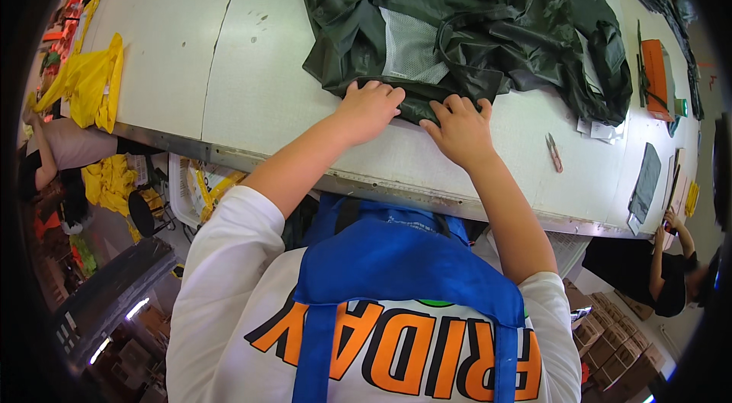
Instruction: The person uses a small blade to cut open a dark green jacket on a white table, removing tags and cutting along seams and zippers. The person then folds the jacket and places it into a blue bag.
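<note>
Your left hand [374, 108] and right hand [463, 128] are bracing the green garment [496, 33] along its near edge, probably keeping it straight; I can't tell whether they're pinching.

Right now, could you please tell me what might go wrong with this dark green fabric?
The dark green fabric could crease further or slip, since it lies wrinkled with the left hand and right hand touching its near edge.
The red-handled snips lie on the table, to the right of the right hand, so a sideways sweep might knock them.
</note>
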Demonstrator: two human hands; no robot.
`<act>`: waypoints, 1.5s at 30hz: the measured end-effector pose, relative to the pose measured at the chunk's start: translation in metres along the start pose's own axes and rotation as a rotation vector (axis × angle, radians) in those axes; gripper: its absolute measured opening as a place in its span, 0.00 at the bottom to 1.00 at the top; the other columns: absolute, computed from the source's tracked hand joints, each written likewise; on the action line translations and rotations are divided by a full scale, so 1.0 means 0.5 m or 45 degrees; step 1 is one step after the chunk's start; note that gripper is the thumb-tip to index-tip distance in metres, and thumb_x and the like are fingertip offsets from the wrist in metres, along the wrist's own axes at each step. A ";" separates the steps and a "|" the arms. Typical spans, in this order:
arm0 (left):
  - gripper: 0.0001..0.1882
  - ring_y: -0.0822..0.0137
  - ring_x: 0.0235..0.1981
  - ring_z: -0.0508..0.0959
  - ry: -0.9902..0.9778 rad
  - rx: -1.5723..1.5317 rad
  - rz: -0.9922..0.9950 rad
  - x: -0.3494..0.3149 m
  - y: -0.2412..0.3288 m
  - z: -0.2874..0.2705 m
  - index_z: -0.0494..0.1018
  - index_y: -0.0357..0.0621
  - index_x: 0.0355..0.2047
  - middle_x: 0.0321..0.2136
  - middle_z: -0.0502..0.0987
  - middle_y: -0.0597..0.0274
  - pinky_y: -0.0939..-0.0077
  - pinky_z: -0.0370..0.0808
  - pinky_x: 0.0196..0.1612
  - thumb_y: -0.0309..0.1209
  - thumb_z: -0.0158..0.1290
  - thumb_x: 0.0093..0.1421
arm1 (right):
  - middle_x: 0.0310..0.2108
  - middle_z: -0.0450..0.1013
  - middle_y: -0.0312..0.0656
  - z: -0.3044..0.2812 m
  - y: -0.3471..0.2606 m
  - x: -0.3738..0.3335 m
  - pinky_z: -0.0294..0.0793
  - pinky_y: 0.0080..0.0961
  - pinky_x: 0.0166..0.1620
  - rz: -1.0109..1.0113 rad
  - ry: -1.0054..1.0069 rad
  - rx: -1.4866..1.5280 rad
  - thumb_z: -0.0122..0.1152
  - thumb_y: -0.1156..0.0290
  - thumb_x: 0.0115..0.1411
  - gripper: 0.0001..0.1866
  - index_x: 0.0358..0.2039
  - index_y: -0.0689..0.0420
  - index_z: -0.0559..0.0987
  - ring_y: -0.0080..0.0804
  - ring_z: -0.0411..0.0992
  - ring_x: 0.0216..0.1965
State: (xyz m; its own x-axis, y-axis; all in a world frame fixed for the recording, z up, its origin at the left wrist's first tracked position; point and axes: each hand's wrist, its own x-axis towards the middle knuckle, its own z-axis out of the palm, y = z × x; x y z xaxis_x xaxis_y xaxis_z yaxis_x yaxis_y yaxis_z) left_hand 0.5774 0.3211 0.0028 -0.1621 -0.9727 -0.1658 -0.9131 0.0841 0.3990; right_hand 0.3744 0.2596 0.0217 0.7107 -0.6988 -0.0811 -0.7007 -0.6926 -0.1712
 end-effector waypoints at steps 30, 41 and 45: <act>0.09 0.62 0.34 0.70 0.046 0.331 0.316 -0.033 0.015 -0.004 0.75 0.46 0.21 0.21 0.75 0.66 0.65 0.63 0.39 0.34 0.50 0.54 | 0.11 0.69 0.34 0.042 0.010 -0.074 0.63 0.32 0.22 -0.101 0.021 -0.365 0.56 0.56 0.57 0.13 0.27 0.50 0.66 0.34 0.70 0.13; 0.20 0.52 0.53 0.64 0.227 -0.370 0.208 -0.051 0.155 0.091 0.74 0.51 0.43 0.47 0.68 0.55 0.55 0.59 0.57 0.28 0.59 0.46 | 0.34 0.72 0.46 -0.025 0.042 -0.059 0.65 0.38 0.46 0.137 0.289 0.187 0.63 0.65 0.50 0.12 0.33 0.57 0.76 0.47 0.72 0.35; 0.15 0.56 0.53 0.64 0.337 -0.413 0.199 -0.046 0.140 0.100 0.74 0.50 0.38 0.46 0.69 0.61 0.55 0.56 0.57 0.29 0.59 0.47 | 0.23 0.71 0.54 -0.063 0.093 -0.089 0.68 0.43 0.31 0.547 0.265 0.624 0.60 0.66 0.55 0.12 0.28 0.62 0.72 0.56 0.70 0.28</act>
State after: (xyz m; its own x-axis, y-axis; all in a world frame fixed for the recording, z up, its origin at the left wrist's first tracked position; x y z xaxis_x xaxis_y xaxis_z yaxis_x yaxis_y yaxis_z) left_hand 0.4983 0.3600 -0.0104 -0.1491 -0.9790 0.1388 -0.7136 0.2037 0.6703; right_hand 0.3081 0.2531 0.0485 0.3147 -0.9474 -0.0588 -0.7732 -0.2199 -0.5949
